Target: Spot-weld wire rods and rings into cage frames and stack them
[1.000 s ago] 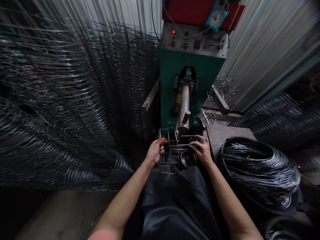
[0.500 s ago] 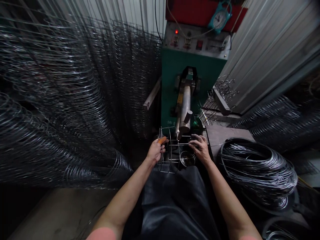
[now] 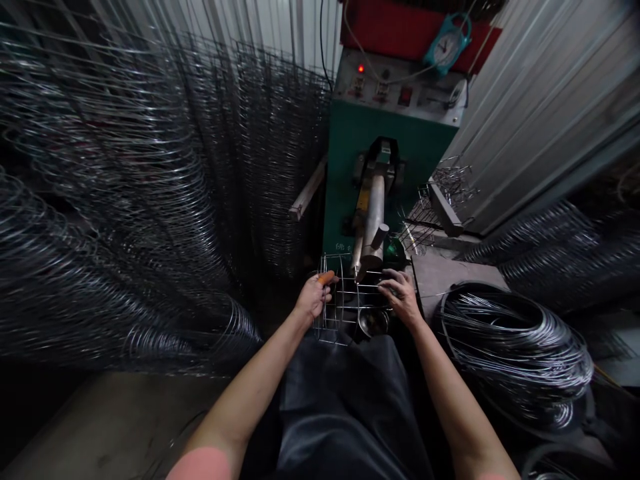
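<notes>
A wire frame (image 3: 343, 308) of curved and straight rods stands upright above my lap, under the tip of the metal arm (image 3: 373, 220) of a green machine (image 3: 345, 153). My left hand (image 3: 313, 297) is closed at the frame's left side, with an orange-handled tool (image 3: 326, 278) between thumb and fingers. At the right ends of the straight rods, my right hand (image 3: 400, 293) has its fingers bent and pressed on a thin wire rod (image 3: 371, 286). A round metal bowl (image 3: 374, 323) shows below the rods.
Tall stacks of wire rings (image 3: 170, 153) fill the left side. On the right sits a black tub (image 3: 445, 333) of bundled wire (image 3: 525, 340), beside a flat board (image 3: 450, 270). A blue clock (image 3: 445, 47) hangs at the machine's top.
The view has shifted slightly, so the machine sits a little further right and lower. Both hands keep nearly the same hold, and the wire frame has barely moved.
</notes>
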Available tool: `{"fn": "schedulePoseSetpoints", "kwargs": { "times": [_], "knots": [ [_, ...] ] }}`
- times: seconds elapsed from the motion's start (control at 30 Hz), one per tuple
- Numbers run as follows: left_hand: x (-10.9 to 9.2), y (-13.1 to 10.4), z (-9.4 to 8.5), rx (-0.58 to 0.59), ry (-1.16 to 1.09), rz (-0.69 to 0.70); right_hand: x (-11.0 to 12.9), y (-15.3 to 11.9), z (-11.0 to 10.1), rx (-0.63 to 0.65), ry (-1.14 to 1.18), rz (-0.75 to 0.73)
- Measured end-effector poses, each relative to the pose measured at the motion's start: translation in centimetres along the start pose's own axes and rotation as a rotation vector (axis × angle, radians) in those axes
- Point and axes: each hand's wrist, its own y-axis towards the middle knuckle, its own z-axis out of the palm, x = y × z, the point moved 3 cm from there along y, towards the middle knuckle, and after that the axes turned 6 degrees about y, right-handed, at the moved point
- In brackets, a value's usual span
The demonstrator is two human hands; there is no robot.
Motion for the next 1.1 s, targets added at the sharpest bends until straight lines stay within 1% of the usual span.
{"fn": "schedulePoseSetpoints", "kwargs": {
  "times": [0.23, 0.5, 0.6, 0.7, 0.77, 0.83, 0.9, 0.97, 1.0, 1.03, 1.1],
  "knots": [
    [-0.6, 0.5, 0.5, 0.008, -0.004, -0.016, -0.4, 0.5, 0.2, 0.012, 0.02, 0.006],
    [-0.7, 1.2, 0.5, 0.027, -0.006, -0.048, -0.5, 0.5, 0.2, 0.023, 0.008, 0.024],
    [-0.9, 1.0, 0.4, 0.043, 0.008, -0.031, 0.0, 0.5, 0.2, 0.005, 0.019, 0.036],
    [-0.9, -0.1, -0.1, 0.059, 0.035, -0.007, 1.6, 0.0, -0.1, 0.018, 0.051, 0.019],
    [-0.7, -1.6, -1.2, 0.07, 0.061, 0.002, 3.1, -1.1, -0.9, 0.049, 0.093, 0.002],
    [-0.6, -4.0, -3.0, 0.081, 0.086, 0.005, 3.9, -3.1, -2.5, 0.051, 0.145, 0.026],
    [-0.7, -6.9, -5.5, 0.094, 0.09, -0.002, 3.6, -6.1, -4.4, -0.008, 0.182, 0.119],
    [-1.0, -9.8, -8.0, 0.11, 0.065, -0.027, 2.4, -9.7, -5.7, -0.069, 0.169, 0.236],
    [-1.3, -11.0, -9.2, 0.1, 0.032, -0.032, 1.8, -11.4, -5.7, -0.06, 0.141, 0.275],
    [-1.6, -12.0, -10.2, 0.081, -0.015, -0.033, 1.4, -13.0, -5.3, -0.019, 0.105, 0.293],
    [-1.7, -13.3, -11.3, 0.038, -0.123, -0.099, 1.3, -15.4, -3.4, 0.137, 0.036, 0.261]
  ]
}}
